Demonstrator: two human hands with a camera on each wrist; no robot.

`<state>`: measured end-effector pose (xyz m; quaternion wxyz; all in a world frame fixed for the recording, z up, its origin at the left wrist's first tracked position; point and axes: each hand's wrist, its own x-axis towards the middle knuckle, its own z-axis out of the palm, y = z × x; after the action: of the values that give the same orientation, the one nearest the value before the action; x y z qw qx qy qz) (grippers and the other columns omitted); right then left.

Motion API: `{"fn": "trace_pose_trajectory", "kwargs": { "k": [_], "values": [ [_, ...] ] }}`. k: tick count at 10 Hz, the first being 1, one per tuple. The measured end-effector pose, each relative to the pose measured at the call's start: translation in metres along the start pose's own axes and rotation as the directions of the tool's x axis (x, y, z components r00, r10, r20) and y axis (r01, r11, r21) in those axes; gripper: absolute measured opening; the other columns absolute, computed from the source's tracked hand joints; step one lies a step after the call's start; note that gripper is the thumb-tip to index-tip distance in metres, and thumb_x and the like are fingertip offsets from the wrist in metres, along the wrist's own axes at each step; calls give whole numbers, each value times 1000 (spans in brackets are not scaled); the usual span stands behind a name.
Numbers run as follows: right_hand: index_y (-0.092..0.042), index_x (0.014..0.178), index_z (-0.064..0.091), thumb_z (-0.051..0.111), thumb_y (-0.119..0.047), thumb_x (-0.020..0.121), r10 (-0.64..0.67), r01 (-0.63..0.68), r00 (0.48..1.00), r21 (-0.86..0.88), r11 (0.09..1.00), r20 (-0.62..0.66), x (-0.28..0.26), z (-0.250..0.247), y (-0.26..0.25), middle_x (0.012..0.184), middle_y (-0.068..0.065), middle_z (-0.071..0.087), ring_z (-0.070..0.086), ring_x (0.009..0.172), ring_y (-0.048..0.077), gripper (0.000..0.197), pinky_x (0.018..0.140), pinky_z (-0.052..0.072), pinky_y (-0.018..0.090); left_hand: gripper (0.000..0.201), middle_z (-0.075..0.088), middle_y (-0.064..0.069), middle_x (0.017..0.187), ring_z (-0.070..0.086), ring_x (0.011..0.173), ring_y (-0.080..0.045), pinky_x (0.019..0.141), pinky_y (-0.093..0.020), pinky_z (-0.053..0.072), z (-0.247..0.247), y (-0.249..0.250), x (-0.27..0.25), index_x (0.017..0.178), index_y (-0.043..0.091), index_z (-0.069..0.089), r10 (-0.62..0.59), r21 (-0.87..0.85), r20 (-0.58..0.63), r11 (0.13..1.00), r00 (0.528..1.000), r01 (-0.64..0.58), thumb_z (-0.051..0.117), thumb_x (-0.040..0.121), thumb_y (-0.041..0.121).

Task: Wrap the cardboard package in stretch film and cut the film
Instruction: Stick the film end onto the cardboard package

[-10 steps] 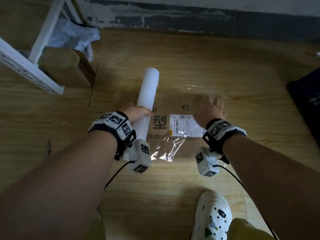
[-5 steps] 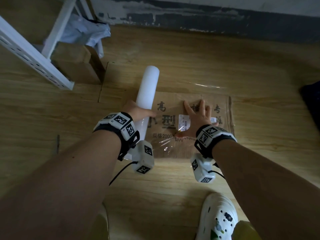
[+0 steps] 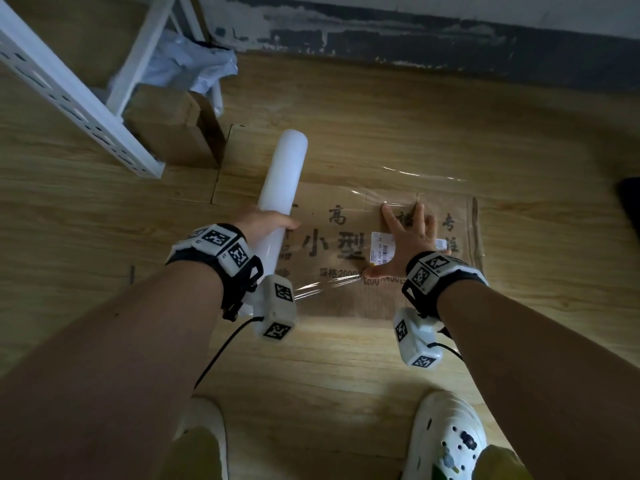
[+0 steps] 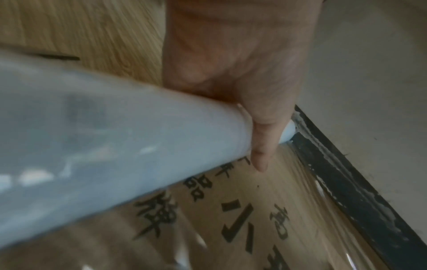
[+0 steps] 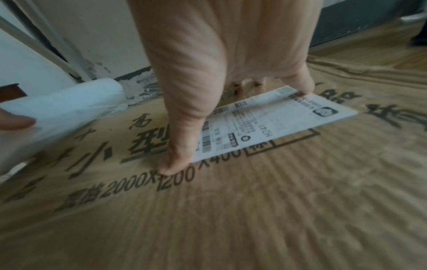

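Plainly, we note what shows and what does not:

Package: we see the flat cardboard package (image 3: 349, 271) lying on the wooden floor (image 3: 346, 368), printed face up, between our two forearms and the wall.

Film: a clear sheet of stretch film (image 3: 408, 188) runs from the roll across the package; we make it out only by its glints and creases, so its full edge is hard to trace.

Roll: the white film roll (image 3: 282, 195) slants over the package's left part; its near end is hidden behind our left wrist camera.

Left hand: our left hand (image 3: 263, 225) is curled round the roll, thumb laid over its top; in the left wrist view the fingers beneath are out of sight.

Right hand: our right hand (image 3: 407, 237) lies flat and spread on the package, pressing the film down, with the thumb (image 5: 175, 160) on the printed numbers.

Label: a white shipping label (image 5: 265, 126) is partly covered by that palm; its small print is too blurred to read.

Left corner: a white metal frame (image 3: 79, 98), a brown box (image 3: 166, 133) and crumpled pale plastic (image 3: 187, 69) sit together, cut off by the picture edge.

Feet: two white clogs (image 3: 446, 441) are cropped at the bottom.
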<state>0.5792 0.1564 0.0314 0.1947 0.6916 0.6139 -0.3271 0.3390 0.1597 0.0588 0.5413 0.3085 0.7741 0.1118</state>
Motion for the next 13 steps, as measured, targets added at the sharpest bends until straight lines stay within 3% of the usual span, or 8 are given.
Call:
{"fn": "trace_pose_trajectory", "kwargs": {
  "k": [1,4,6,7,8,11,12,13],
  "values": [
    [-52,145,-15,84,-56,56,6,-6,1000,-16,1000,-5,3,1,0,153,3,-37,-28,142,35,133,105,13,76,52,53,-7,86,54,77,-23,73,-33,45,-12,-3,2,115,1,50,-56,-39,-10,998,998,55,74,79,30],
    [-49,147,-13,82,-59,57,20,-22,999,-80,997,-26,4,0,-3,155,8,-31,-21,144,39,132,110,18,69,39,51,-12,99,50,86,-25,77,-32,39,-26,-10,9,114,3,45,-99,0,22,995,995,99,64,88,23],
    [-45,148,-15,83,-54,60,39,-41,999,-99,994,-24,1,-2,-8,156,9,-29,-18,144,43,132,113,18,64,54,52,-13,106,47,99,-27,85,-34,38,-27,-14,16,124,-2,44,-110,-41,42,993,993,112,67,86,29],
    [-45,148,-16,83,-55,60,45,-48,999,-104,993,-25,2,-3,-8,156,10,-29,-18,144,43,132,113,18,63,69,48,-16,132,48,116,-29,99,-37,39,-26,-21,16,134,-5,39,-78,11,-35,997,996,79,72,82,26],
    [-44,148,-15,83,-54,60,45,-47,999,-104,993,-25,1,-3,-8,156,9,-30,-17,144,42,132,113,18,63,97,50,-14,132,50,122,-30,104,-38,39,-27,-30,20,135,-3,42,-78,35,-20,996,997,78,83,64,48],
    [-43,149,-14,83,-54,60,47,-51,998,-128,990,-33,2,-4,-11,157,11,-28,-14,145,43,132,115,19,60,70,47,-21,139,47,126,-35,106,-41,38,-32,-38,32,137,-6,42,-62,-23,-64,998,996,60,65,86,37],
    [-44,149,-13,84,-52,60,51,-55,998,-115,992,-39,3,-5,-11,157,10,-28,-15,145,41,132,114,19,61,26,56,-18,113,58,97,-30,83,-32,46,-44,-47,27,106,4,61,-3,150,-136,988,991,23,53,96,26],
    [-43,149,-14,84,-51,61,59,-62,998,-130,990,-27,6,-7,-11,157,10,-27,-16,145,42,132,114,17,60,28,50,-5,74,44,60,-15,53,-22,35,-61,-60,44,71,8,49,72,224,-210,974,975,-24,52,95,21]
  ]
}}
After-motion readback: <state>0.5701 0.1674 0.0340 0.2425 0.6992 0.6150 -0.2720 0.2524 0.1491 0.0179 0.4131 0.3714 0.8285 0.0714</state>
